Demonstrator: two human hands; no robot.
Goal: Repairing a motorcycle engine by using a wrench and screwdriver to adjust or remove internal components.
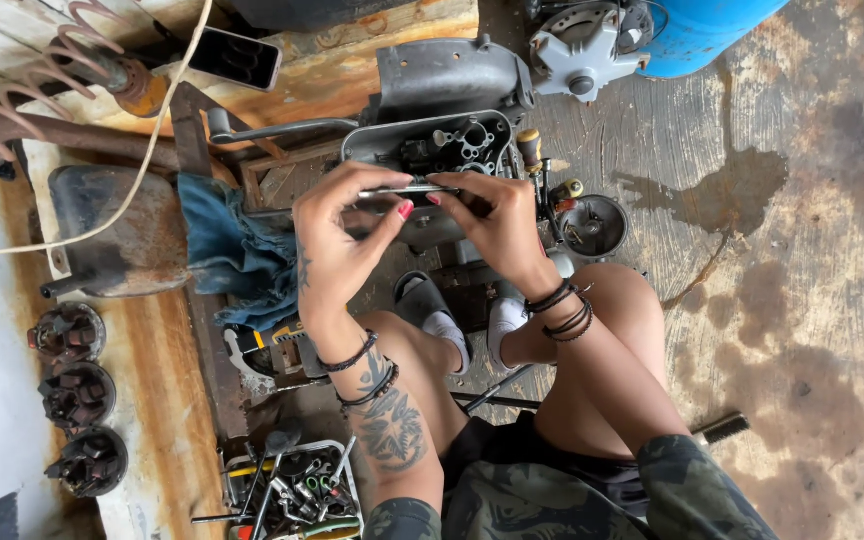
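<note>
Left hand (pixel 337 240) and right hand (pixel 492 225) pinch thin metal rod (pixel 407 190) over open carburetor body (pixel 432 150); best kept level, pinch firm near ends.

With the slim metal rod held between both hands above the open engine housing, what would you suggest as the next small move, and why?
Probably lower one end of the metal rod toward the open housing. The left hand and right hand pinch it level just in front of the housing, clear of its parts.

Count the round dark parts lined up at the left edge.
3, in a column on the pale strip: upper, middle, lower. More may lie beyond the frame.
</note>
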